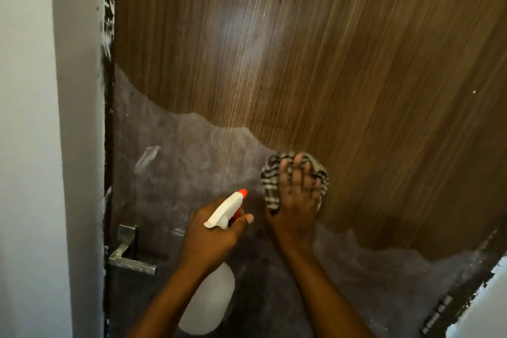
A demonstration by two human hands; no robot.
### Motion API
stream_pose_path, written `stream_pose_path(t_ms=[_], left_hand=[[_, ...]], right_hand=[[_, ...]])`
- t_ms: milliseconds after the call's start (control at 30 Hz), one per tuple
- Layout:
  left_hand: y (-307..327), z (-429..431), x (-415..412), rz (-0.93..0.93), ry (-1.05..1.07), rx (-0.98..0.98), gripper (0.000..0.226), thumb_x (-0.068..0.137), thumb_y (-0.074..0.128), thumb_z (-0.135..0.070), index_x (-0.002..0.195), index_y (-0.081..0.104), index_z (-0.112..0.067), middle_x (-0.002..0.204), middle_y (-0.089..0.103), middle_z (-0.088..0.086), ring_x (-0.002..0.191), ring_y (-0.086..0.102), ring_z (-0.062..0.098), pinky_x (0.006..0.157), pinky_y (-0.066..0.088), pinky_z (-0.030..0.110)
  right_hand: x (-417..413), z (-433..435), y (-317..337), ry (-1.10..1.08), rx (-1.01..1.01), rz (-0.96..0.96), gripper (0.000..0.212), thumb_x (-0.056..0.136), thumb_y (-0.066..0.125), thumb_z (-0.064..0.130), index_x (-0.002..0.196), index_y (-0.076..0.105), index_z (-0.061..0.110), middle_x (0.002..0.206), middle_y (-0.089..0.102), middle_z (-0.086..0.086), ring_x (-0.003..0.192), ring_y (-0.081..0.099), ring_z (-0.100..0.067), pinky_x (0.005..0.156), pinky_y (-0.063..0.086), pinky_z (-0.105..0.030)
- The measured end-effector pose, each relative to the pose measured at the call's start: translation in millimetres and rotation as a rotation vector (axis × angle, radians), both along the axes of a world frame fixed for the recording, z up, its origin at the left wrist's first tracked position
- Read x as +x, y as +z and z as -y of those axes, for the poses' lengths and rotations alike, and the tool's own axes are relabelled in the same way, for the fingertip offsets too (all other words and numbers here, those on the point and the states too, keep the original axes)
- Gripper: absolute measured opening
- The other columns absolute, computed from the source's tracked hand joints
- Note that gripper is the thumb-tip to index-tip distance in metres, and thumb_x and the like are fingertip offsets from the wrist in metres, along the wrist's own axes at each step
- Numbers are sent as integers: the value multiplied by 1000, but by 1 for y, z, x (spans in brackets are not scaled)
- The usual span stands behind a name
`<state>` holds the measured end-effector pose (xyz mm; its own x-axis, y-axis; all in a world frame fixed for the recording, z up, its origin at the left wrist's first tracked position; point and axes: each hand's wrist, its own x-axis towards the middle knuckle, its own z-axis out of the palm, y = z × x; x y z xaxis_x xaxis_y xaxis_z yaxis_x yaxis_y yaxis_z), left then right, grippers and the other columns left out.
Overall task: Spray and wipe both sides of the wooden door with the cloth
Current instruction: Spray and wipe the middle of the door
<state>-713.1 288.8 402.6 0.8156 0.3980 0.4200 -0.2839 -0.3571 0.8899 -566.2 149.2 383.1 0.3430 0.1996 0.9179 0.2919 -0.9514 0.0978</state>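
Closest in, two bare forearms reach up from the bottom edge. The left hand grips a white spray bottle by the neck, fingers curled round it below the trigger head. One fingertip shows just to the right of the head. The bottle's pale body hangs down beside the left forearm, and its orange nozzle points up and to the right, at the door.

Left of that hand, a square metal door handle sticks out near the door's edge, flecked with white.

Just right of the bottle, the right hand lies flat on a bunched checked cloth, black and cream. The fingers are straight and spread, pressing the cloth against the door rather than clutching it. The cloth sits about mid-width on the door, right where a grey patch meets clean wood.

The wooden door fills most of the view. Its lower part carries a dull grey, smeary film with a wavy upper edge. Above that line the brown grain is clear, with a soft sheen and a few tiny white specks.

At the lower right a hinge runs along the door's edge, with a strip of white wall past it. On the left stands a white door frame, and the dark edge of the door beside it is dabbed with white paint.
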Motion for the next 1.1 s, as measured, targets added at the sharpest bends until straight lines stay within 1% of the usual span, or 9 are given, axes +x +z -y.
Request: stream_pose_path(t_ms=[167, 333, 433, 567, 733, 833, 933, 1000, 1100], left_hand=[[-3, -22, -5, 1, -17, -17, 36, 74, 74, -30, 104, 54, -26, 81, 57, -15, 73, 57, 4, 55, 43, 4], [-9, -46, -2, -49, -5, -47, 56, 74, 72, -37, 122, 54, -16, 106, 60, -3, 90, 56, 11, 80, 47, 19], [-7, -56, 2, -57, -18, -52, 57, 72, 71, -41, 121, 55, -16, 102, 59, -6, 89, 58, 11, 83, 49, 22], [-1, -73, 7, -10, -34, 11, 38, 72, 74, -37, 106, 55, -34, 83, 57, -25, 76, 59, -3, 63, 46, 4], [1, -92, 2, 12, -46, 7, 38, 71, 75, -35, 101, 54, -46, 82, 57, -26, 77, 61, -8, 61, 45, 1], [-2, -104, 1, -35, -50, -24, 57, 62, 66, -52, 113, 56, -29, 97, 60, -14, 92, 63, 11, 76, 49, 11], [3, -119, 2, -59, -17, -46, 61, 69, 69, -44, 122, 55, -16, 107, 60, -3, 100, 60, 18, 86, 49, 27], [9, -128, 3, -66, 3, -33, 56, 74, 71, -37, 122, 54, -13, 108, 61, 2, 98, 60, 19, 82, 48, 24], [16, -143, 8, -19, 29, 5, 62, 74, 73, -35, 127, 51, -12, 118, 60, 5, 109, 58, 23, 85, 43, 21]], right_hand=[[-7, 47, -48, 64, -174, -86, 76, 88, 46, 52, 153, 24, 19, 165, 9, -5, 151, 11, -26, 121, 9, -48], [-7, 20, -25, -119, 206, -81, 73, 93, 42, 48, 154, 25, 12, 160, 21, -19, 147, 20, -39, 118, 17, -58], [-9, -31, 8, -167, 381, -84, 75, 93, 40, 49, 155, 21, 11, 159, 22, -22, 146, 21, -40, 118, 16, -58], [-7, -81, 8, -79, 72, -12, 81, 88, 49, 52, 154, 22, 14, 157, 26, -19, 145, 22, -38, 118, 15, -57], [-12, -52, -41, 87, -151, -62, 79, 88, 45, 57, 154, 22, 21, 165, 7, -6, 151, 7, -26, 121, 4, -48], [-14, -29, -47, 21, -33, -62, 76, 87, 45, 51, 152, 26, 16, 165, 5, -5, 151, 8, -27, 121, 7, -51], [-11, -55, -17, -114, 260, -28, 73, 91, 43, 46, 152, 26, 10, 159, 22, -20, 146, 21, -40, 117, 18, -60], [-12, -87, 12, -144, 403, -7, 72, 94, 41, 47, 154, 22, 12, 158, 25, -21, 145, 22, -40, 116, 18, -60], [-10, -122, 34, -114, 331, -2, 72, 95, 39, 52, 156, 19, 18, 161, 20, -16, 148, 16, -36, 118, 13, -58]])
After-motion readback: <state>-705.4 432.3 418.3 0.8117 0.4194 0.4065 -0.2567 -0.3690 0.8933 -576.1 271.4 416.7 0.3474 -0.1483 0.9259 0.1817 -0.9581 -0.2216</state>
